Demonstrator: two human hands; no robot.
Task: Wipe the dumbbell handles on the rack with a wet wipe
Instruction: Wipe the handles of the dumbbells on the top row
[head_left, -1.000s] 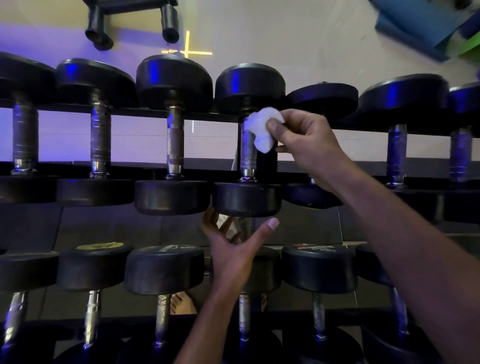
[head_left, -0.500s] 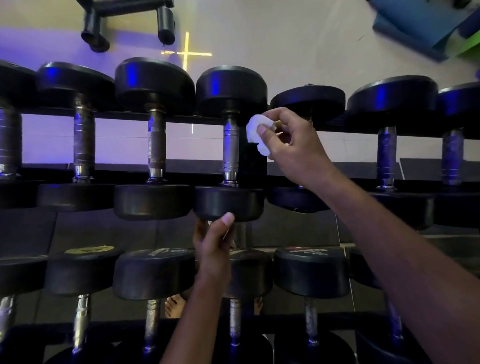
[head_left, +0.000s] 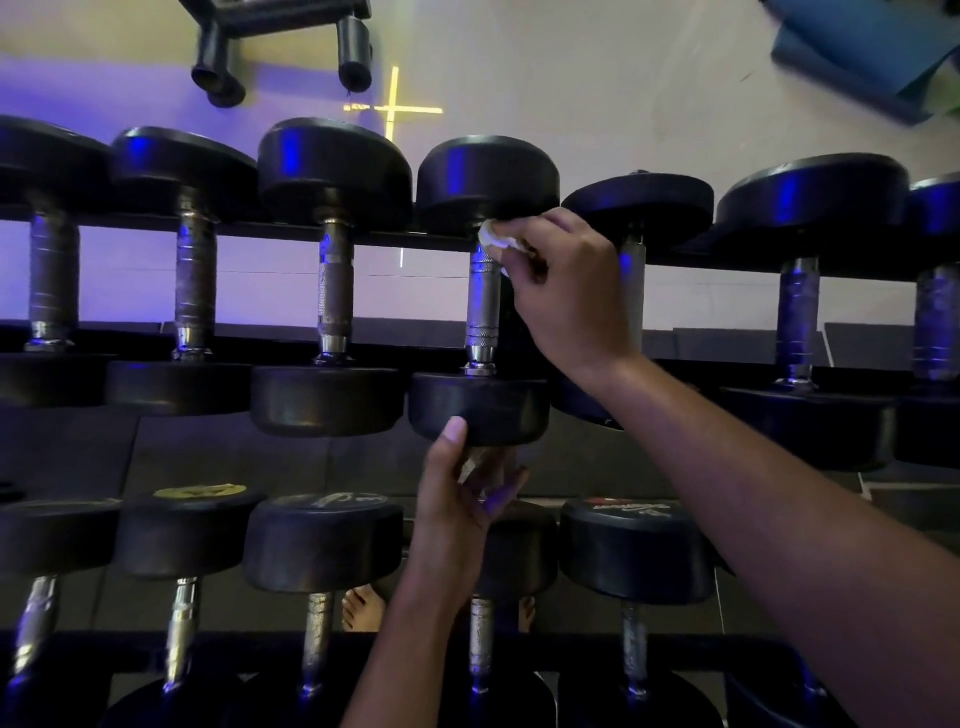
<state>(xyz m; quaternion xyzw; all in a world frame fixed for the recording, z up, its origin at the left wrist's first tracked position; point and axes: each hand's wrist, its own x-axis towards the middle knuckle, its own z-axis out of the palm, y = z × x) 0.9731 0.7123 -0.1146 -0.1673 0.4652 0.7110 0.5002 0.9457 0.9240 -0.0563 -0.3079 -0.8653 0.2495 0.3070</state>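
Rack (head_left: 363, 241) | right hand (head_left: 566, 291) presses wipe (head_left: 493, 236) on handle (head_left: 483, 306)

On the rack's (head_left: 395, 240) upper tier the dumbbell heads sit almost touching, so a hand passes only between the handles, beneath the far rail. The right hand (head_left: 566, 291) fills the gap beside the fourth handle (head_left: 482, 306). The left hand (head_left: 457, 499) occupies the space between tiers.
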